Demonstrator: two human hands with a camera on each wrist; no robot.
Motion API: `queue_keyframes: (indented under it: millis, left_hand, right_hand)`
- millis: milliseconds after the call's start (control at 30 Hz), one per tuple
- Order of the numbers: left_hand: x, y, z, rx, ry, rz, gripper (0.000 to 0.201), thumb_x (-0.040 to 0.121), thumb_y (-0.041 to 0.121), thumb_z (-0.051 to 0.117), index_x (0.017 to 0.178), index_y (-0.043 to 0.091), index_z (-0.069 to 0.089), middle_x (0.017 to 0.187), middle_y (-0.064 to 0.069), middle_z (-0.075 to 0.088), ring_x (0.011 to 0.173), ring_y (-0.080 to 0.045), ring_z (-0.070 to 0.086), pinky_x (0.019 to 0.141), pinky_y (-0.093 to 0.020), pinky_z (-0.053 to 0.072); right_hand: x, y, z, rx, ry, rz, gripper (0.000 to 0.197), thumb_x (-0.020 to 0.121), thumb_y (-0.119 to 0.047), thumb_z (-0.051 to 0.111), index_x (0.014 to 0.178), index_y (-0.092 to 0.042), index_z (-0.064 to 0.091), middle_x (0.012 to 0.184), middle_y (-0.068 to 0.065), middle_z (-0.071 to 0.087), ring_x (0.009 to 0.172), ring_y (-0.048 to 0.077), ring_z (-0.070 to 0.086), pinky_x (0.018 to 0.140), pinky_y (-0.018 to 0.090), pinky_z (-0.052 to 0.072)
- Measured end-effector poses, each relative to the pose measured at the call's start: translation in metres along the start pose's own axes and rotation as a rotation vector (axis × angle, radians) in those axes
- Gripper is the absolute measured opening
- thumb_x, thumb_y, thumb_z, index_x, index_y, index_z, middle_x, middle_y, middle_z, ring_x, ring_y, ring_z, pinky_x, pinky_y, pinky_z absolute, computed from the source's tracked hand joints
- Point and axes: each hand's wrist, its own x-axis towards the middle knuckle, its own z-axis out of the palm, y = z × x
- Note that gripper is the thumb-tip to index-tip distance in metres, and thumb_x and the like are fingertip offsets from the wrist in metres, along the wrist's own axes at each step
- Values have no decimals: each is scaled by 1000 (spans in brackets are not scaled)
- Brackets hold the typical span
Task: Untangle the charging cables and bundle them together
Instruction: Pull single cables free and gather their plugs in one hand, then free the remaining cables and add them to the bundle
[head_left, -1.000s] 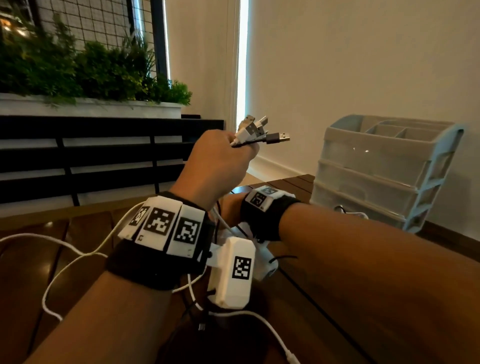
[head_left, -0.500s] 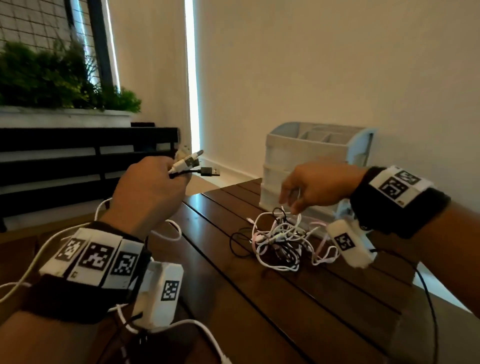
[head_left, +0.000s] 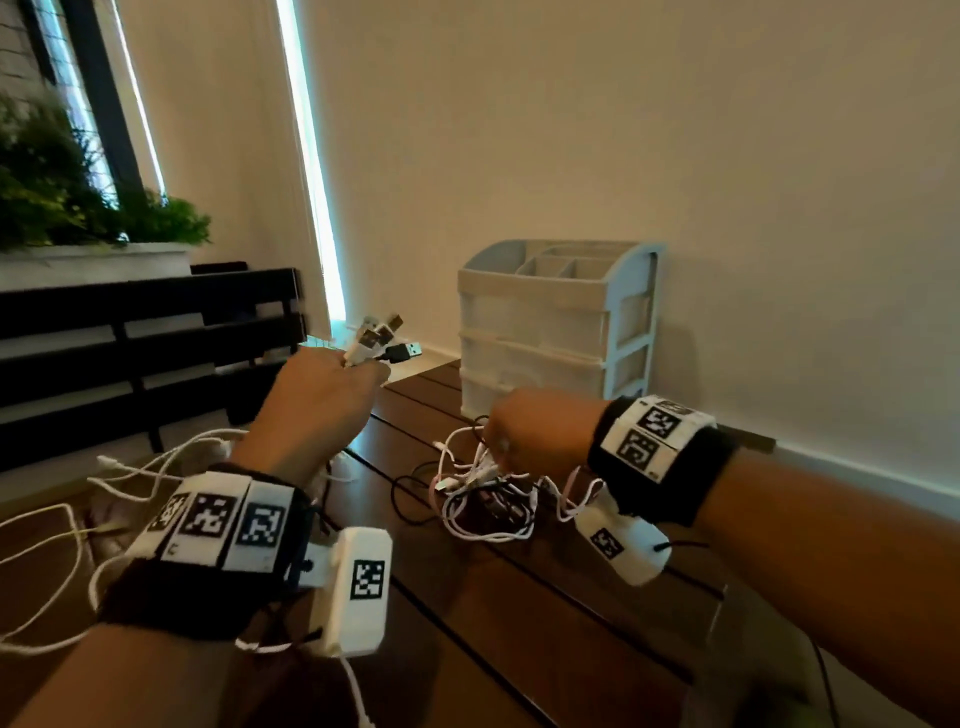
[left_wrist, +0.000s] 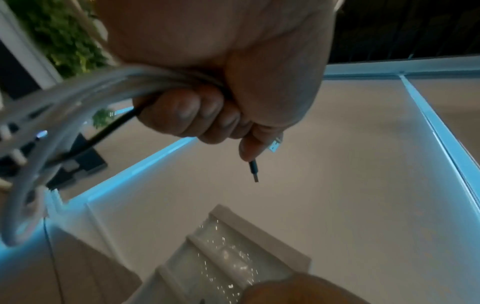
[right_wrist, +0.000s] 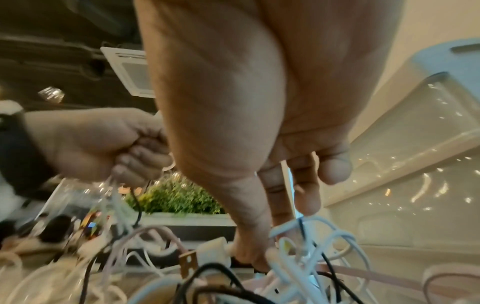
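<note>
My left hand (head_left: 332, 395) is raised above the table's left side and grips a bunch of white and black charging cables just below their USB plugs (head_left: 382, 338). In the left wrist view its fingers (left_wrist: 207, 115) curl round the cable bunch (left_wrist: 78, 90), and a black plug (left_wrist: 254, 170) sticks out past them. A tangle of white, pink and black cables (head_left: 488, 504) lies on the table in front of the organizer. My right hand (head_left: 524, 431) is down in that tangle. Its thumb and forefinger (right_wrist: 259, 257) close on a white cable among the loops (right_wrist: 311, 257).
A pale blue drawer organizer (head_left: 556, 332) stands against the wall just behind the tangle. The dark slatted wooden table (head_left: 519, 623) runs toward me. Loose white cable lengths (head_left: 52, 545) trail off to the left. A black slatted bench (head_left: 145, 332) and a planter (head_left: 93, 260) stand beyond.
My right hand came out from under my left wrist, swung right over the tangle and dropped into it. The left hand kept hold of the plugs.
</note>
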Motion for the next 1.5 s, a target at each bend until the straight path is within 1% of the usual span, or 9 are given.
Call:
queue_keyframes:
  millis: [133,300,400,500,600,767,1033,1300,1500]
  left_hand:
    - [-8,-4,8,-154,-172,-56,36,96,29,55,69,5,58,51,-6,54,37,-13,47,38,-22,40]
    - [-14,-10,19,-359,-314,-119,33,98,35,50,88,8,67,52,2,42,44,-10,31,41,-23,26]
    - [-15,-12,24,-549,-344,-220,14,88,23,66,85,11,58,55,4,34,46,-10,25,40,-21,20]
    - [-15,-18,30,-692,-376,-310,24,84,19,64,71,20,44,53,6,29,43,-9,20,39,-19,16]
    - [-18,-21,40,-781,-409,-395,39,86,25,61,57,22,35,47,6,26,40,-10,20,37,-19,19]
    - [-25,-25,52,-826,-429,-297,32,89,34,63,70,18,43,52,2,32,40,-9,28,39,-21,25]
    - [-36,-14,45,-817,-386,-165,27,96,31,50,94,6,63,35,6,41,28,-2,35,31,-14,29]
    - [-41,-12,46,-945,-322,-178,9,90,8,61,82,3,59,39,3,52,30,-4,47,33,-13,36]
    - [-28,-19,42,-956,-200,-221,34,96,33,55,71,10,52,51,1,45,30,-5,38,31,-15,30]
  right_hand:
    - [-1,12,-6,159,158,106,22,95,-29,55,95,-12,69,89,3,65,83,19,60,66,27,43]
    - [-5,16,-12,567,289,218,22,95,-25,57,86,-6,64,73,0,70,51,-8,56,54,10,40]
    - [-12,12,-16,869,336,233,7,91,-6,60,93,1,61,85,15,72,61,7,65,57,16,51]
    - [-18,6,-18,1003,371,238,10,87,3,61,97,3,61,87,18,72,66,18,65,57,23,53]
    - [-21,-1,-19,989,401,244,7,89,-3,61,93,3,62,83,14,73,64,16,64,59,27,52]
    - [-17,-14,-11,804,423,236,8,87,-17,67,88,-10,66,83,6,73,80,20,69,80,40,56]
    - [-15,-28,-4,888,475,219,10,86,-18,69,79,-18,61,79,5,67,66,11,58,64,27,50]
    - [-13,-40,4,923,510,108,12,84,-8,70,79,-10,59,77,6,71,56,2,64,51,15,49]
    - [-10,-20,8,745,296,84,13,85,-21,70,92,-17,60,84,5,70,74,17,66,69,31,54]
